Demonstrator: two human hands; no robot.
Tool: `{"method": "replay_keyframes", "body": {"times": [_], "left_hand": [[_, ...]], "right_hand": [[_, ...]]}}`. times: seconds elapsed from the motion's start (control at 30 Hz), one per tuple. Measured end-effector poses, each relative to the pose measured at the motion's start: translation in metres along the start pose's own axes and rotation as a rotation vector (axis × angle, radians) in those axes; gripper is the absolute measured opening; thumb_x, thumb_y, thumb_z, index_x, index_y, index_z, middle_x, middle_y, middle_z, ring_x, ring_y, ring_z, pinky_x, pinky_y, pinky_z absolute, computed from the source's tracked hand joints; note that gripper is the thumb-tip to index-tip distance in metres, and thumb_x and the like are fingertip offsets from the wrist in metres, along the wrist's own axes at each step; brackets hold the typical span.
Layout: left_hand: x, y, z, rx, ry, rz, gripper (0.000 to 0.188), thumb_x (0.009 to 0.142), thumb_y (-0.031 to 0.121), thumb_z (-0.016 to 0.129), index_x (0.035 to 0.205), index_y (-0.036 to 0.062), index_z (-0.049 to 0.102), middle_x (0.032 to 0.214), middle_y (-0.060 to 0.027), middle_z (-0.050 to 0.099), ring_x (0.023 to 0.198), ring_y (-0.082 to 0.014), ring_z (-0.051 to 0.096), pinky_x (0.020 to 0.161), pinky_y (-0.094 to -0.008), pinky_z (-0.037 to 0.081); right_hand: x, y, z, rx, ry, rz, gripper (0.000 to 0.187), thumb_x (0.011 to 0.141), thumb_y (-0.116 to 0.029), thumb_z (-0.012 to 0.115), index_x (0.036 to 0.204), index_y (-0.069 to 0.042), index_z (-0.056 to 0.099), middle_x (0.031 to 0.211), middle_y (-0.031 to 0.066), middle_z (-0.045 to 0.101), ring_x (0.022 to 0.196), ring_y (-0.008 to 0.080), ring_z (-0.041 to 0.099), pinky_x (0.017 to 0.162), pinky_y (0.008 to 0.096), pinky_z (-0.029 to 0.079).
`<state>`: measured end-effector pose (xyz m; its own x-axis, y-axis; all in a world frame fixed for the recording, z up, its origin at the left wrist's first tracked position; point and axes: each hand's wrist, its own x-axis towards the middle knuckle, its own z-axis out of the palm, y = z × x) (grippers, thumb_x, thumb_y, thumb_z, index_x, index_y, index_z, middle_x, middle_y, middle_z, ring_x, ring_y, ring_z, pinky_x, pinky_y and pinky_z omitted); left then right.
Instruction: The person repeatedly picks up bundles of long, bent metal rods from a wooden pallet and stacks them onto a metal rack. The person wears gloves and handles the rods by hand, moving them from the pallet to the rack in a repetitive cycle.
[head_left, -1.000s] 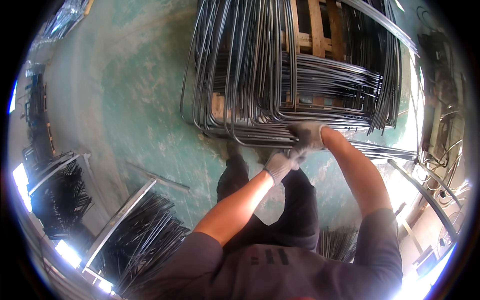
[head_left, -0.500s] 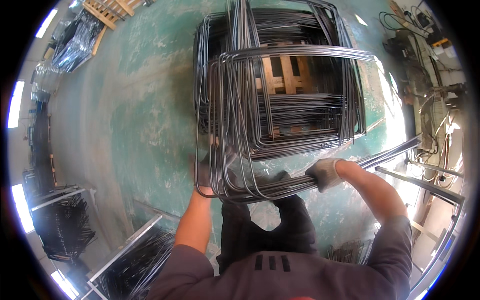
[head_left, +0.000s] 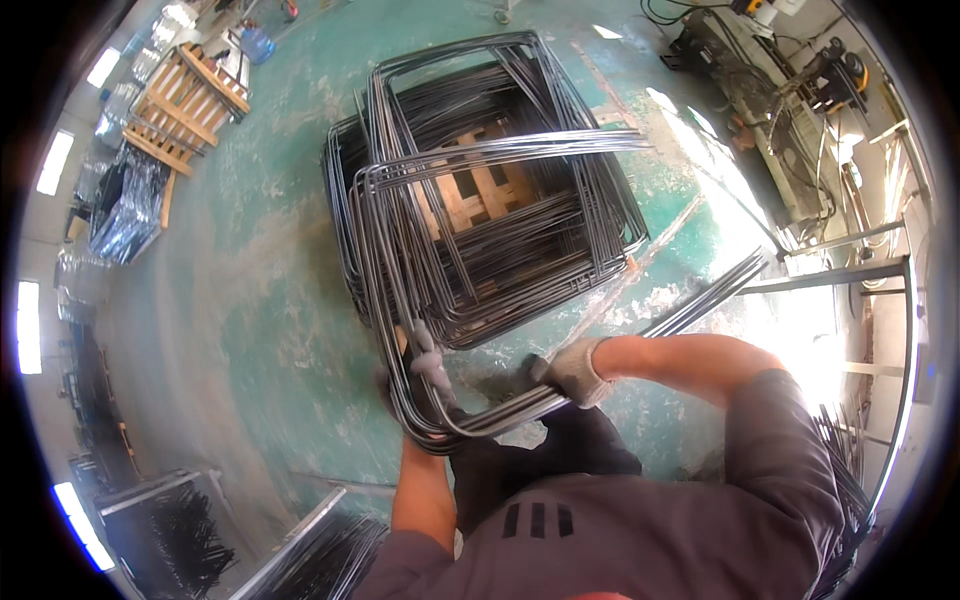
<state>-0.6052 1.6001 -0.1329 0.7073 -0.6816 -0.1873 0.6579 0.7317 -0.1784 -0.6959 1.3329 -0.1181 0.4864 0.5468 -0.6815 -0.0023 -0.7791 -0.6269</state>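
A bundle of bent metal rods (head_left: 500, 420), dark grey with rounded corners, spans the space in front of my legs. My left hand (head_left: 428, 362), in a greyish glove, is closed around the bundle's left side just above its near corner, fingers showing on the inner side. Farther right, my gloved right hand (head_left: 576, 373) grips the near run of rods, whose loose ends stick out beyond it. The bundle's far run lies across a stack of similar bent rod frames (head_left: 540, 312), which rests on a wooden pallet (head_left: 488, 188) seen through the middle.
A metal rack frame (head_left: 830, 276) stands at the right, near the rod ends. Machinery with cables (head_left: 750, 120) is at the far right. Dark rods lie at the lower left (head_left: 330, 555). Another pallet (head_left: 185, 100) and a wrapped bundle (head_left: 130, 205) are at the far left.
The view has turned, and the stack appears tilted. The bundle's spread rods are now gathered closely at the near left corner. My right hand has come left, nearer my left hand.
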Motion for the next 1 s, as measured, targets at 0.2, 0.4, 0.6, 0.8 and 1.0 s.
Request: {"method": "replay_keyframes", "body": {"times": [0.2, 0.4, 0.6, 0.8, 1.0], "left_hand": [[-0.004, -0.062, 0.043, -0.092, -0.311, -0.356, 0.055, 0.096, 0.007, 0.057, 0.146, -0.0078, 0.039, 0.078, 0.0006, 0.045, 0.065, -0.0102, 0.049, 0.057, -0.0230, 0.047], [-0.007, -0.166, 0.077, 0.691, 0.220, -0.624, 0.040, 0.083, 0.006, 0.059, 0.122, -0.0001, 0.055, 0.087, -0.0117, 0.062, 0.068, -0.0241, 0.059, 0.064, -0.0428, 0.053], [-0.024, -0.276, 0.076, 1.002, 0.107, -0.825, 0.036, 0.084, 0.011, 0.068, 0.117, -0.0022, 0.058, 0.088, -0.0135, 0.065, 0.075, -0.0285, 0.067, 0.073, -0.0457, 0.059], [-0.047, -0.375, 0.052, 1.103, -0.111, -0.773, 0.027, 0.090, 0.006, 0.065, 0.115, -0.0030, 0.059, 0.090, -0.0147, 0.069, 0.077, -0.0301, 0.072, 0.077, -0.0454, 0.063], [-0.048, -0.439, 0.049, 1.224, -0.113, -0.806, 0.025, 0.088, 0.005, 0.067, 0.110, -0.0046, 0.061, 0.083, -0.0144, 0.068, 0.070, -0.0295, 0.071, 0.068, -0.0434, 0.063]], "right_hand": [[-0.050, -0.015, -0.019, 0.847, 0.115, -0.346, 0.072, 0.090, -0.042, 0.067, 0.145, 0.000, 0.046, 0.131, 0.0154, 0.060, 0.125, 0.0260, 0.055, 0.111, 0.0406, 0.041], [-0.068, -0.040, -0.046, 1.799, 0.653, -0.555, 0.048, 0.099, -0.048, 0.061, 0.094, -0.001, 0.064, 0.074, 0.0103, 0.067, 0.082, 0.0239, 0.068, 0.081, 0.0362, 0.055], [-0.172, -0.002, 0.023, 1.801, 1.163, -0.449, 0.028, 0.098, -0.023, 0.065, 0.078, -0.004, 0.063, 0.060, 0.0065, 0.060, 0.052, 0.0205, 0.060, 0.052, 0.0324, 0.051], [-0.262, 0.033, 0.091, 1.829, 1.296, -0.625, 0.021, 0.099, -0.019, 0.062, 0.081, -0.011, 0.056, 0.062, -0.0021, 0.053, 0.052, 0.0101, 0.055, 0.049, 0.0254, 0.050], [-0.319, 0.062, 0.124, 1.828, 1.473, -0.635, 0.014, 0.098, -0.017, 0.062, 0.093, -0.009, 0.052, 0.070, -0.0021, 0.054, 0.053, 0.0071, 0.053, 0.047, 0.0243, 0.050]]}}
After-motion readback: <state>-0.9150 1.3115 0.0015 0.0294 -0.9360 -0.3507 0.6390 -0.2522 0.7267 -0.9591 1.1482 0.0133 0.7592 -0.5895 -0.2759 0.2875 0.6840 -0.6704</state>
